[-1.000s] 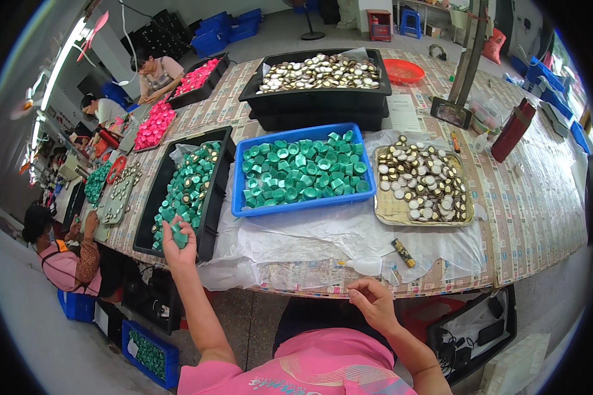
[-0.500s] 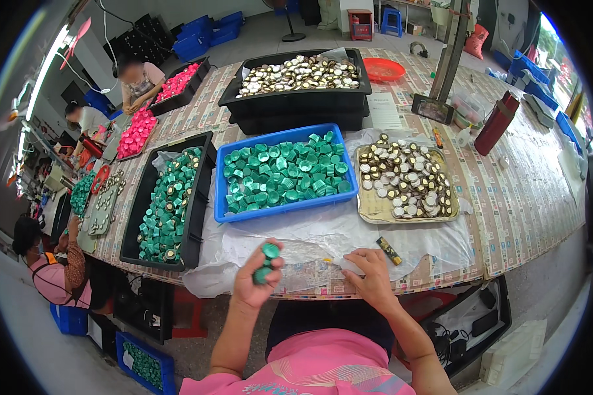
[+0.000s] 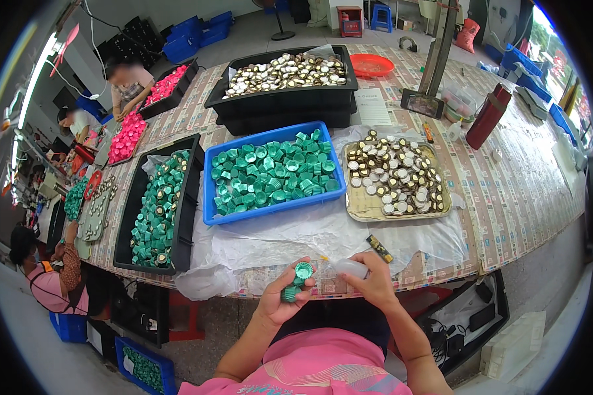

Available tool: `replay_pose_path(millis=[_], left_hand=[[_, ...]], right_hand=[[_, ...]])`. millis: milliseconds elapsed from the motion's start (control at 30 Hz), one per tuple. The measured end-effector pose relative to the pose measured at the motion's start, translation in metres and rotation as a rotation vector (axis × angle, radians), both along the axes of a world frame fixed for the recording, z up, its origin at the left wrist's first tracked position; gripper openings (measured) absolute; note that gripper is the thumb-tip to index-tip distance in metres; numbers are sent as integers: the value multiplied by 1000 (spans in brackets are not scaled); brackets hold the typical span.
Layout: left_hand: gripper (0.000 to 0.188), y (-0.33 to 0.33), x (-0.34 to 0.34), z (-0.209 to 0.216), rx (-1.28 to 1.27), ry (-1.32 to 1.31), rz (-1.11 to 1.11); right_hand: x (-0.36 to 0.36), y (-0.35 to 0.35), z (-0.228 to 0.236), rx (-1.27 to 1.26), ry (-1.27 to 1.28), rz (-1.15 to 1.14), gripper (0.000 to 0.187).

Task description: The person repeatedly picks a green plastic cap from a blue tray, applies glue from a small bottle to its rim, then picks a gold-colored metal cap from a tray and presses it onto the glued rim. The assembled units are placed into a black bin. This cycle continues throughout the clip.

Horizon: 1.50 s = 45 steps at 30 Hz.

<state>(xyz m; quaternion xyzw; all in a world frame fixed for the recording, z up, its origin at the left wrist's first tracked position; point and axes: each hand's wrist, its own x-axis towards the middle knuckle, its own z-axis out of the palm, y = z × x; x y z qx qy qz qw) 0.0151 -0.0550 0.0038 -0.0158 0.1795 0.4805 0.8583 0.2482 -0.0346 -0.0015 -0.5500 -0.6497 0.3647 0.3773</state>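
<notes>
Two fluted green foil cups [image 3: 303,270] are held in my left hand [image 3: 276,304], its fingers curled round them and one cup's mouth facing up. My right hand [image 3: 377,282] grips a small whitish squeeze bottle [image 3: 351,268] by its body. The bottle's thin yellow tip points left toward the cups, a little apart from them. Beyond my hands, a blue tray [image 3: 276,207] holds many loose green cups. To its right, a cream tray [image 3: 402,216] carries a pile of small brown, white and gold discs [image 3: 402,172].
A black crate [image 3: 186,227] of green pieces stands left. Stacked black crates [image 3: 286,120] with discs sit at the back. White sheeting [image 3: 257,247] covers the near table; a dark patterned tube [image 3: 379,249] lies on it. A red flask [image 3: 488,117] stands right. Other people work at left.
My left hand has moved right with the green cups, close to my right hand. The squeeze bottle has come up into clear view, lifted in my right hand.
</notes>
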Motion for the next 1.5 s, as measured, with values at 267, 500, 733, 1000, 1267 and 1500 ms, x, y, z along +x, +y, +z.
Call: replay_pose_path(millis=[267,500,733,1000,1267,1500], left_hand=[[43,-4,9,-6,-48,179,-29],[45,-6,16,-4,-67,197,-66],[41,-6,19,-2,-28,204,-123],[38,-5,20,-5,3,243,-143],[34,-4,24,-5,41,400,-68],[32,-2,22,-4,113,439,46]], right_hand=[[6,-26,25,-212,548,-73,36],[5,-26,23,260,221,-78,35],[2,-27,23,278,185,-100,35],[3,-28,28,291,124,-106,32],[4,-30,26,360,81,-102,29],[7,-31,13,261,177,-220,32]])
